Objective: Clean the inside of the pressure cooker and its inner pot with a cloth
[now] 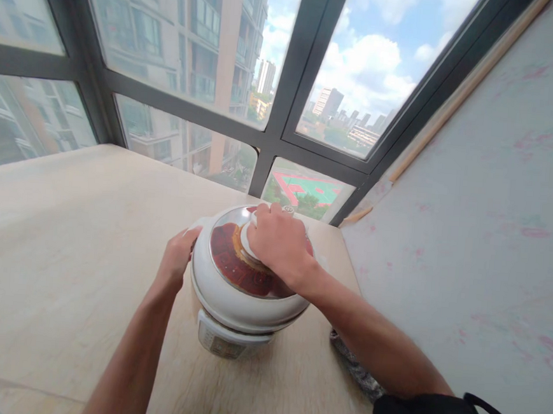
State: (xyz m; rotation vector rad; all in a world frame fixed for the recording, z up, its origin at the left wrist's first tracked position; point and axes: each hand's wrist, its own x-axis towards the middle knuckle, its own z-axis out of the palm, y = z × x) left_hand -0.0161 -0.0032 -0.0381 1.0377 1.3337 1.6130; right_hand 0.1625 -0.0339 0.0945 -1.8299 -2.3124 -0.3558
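Observation:
A white electric pressure cooker [230, 305] with a red patterned lid stands on a pale wooden table [63, 241], near its far right corner. My right hand [278, 242] lies on top of the lid, fingers wrapped round the white lid handle. My left hand [177, 256] presses against the cooker's left side at the lid rim, fingers curled on it. A small control panel [220, 342] faces me at the cooker's front.
Large windows with dark frames [286, 80] run along the far edge of the table. A pale wall [485, 236] stands close on the right. A dark crumpled object [357, 369] lies on the table under my right forearm.

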